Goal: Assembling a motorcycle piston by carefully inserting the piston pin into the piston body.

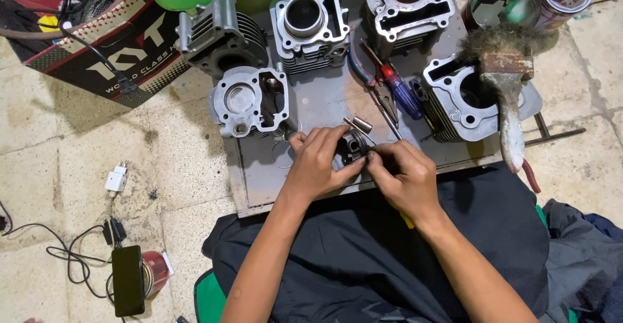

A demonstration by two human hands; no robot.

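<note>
1. The left hand point(318, 164) is reaching in from the lower left, forearm angled up toward the metal work plate point(259, 180), wrist bent slightly, fingers curled closed around a small dark piston point(354, 149).
2. The piston is sitting at the near edge of the plate, between the two hands; the left thumb is pressing on its near side.
3. The right hand point(405, 177) is coming in from the lower right, knuckles up, fingers pinched shut on a thin metal tool point(389, 127). The tool's held end is hidden by the fingers, so I cannot tell what kind it is; its shaft is running up and away from the hand.
4. Fingertips of both hands are meeting at the piston, touching or nearly so.
5. A short metal pin point(358, 125) is lying on the plate just beyond the piston.
6. A blue-handled screwdriver point(401, 92) and red-handled pliers point(379, 76) are lying beyond the hands, crossing each other.
7. Five engine cylinder blocks are standing around the plate: one near the left hand point(250, 102), one far left point(220, 34), one centre back point(310, 27), one right back point(407, 8), one right point(461, 99).
8. A worn paintbrush point(509, 96) is resting over the right block.
9. A phone point(128, 281) with cables is lying on the tiled floor, lower left.
</note>
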